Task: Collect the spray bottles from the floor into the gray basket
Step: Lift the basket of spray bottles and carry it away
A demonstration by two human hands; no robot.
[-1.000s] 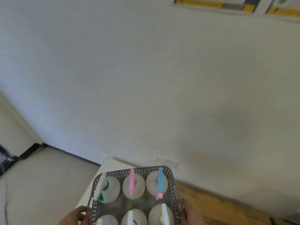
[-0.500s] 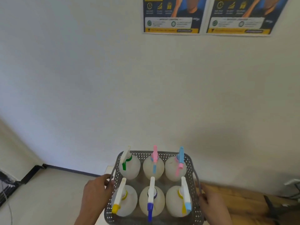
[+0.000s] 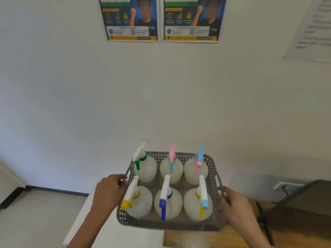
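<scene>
The gray perforated basket (image 3: 214,178) is lifted in front of me, level, in the lower middle of the head view. Several translucent spray bottles stand upright inside in two rows, among them one with a green trigger (image 3: 145,169), one with a pink head (image 3: 171,169) and one with a dark blue trigger (image 3: 167,203). My left hand (image 3: 109,190) grips the basket's left handle. My right hand (image 3: 234,203) grips the right handle.
A white wall with two posters (image 3: 161,20) is straight ahead. A white tabletop (image 3: 111,231) and a wooden surface (image 3: 215,238) lie under the basket. A dark table (image 3: 304,197) stands at the right, near a wall socket (image 3: 284,185).
The basket has risen and come fully into view, with both hands now clearly gripping its handles. The view has tilted up, bringing the posters lower into the frame.
</scene>
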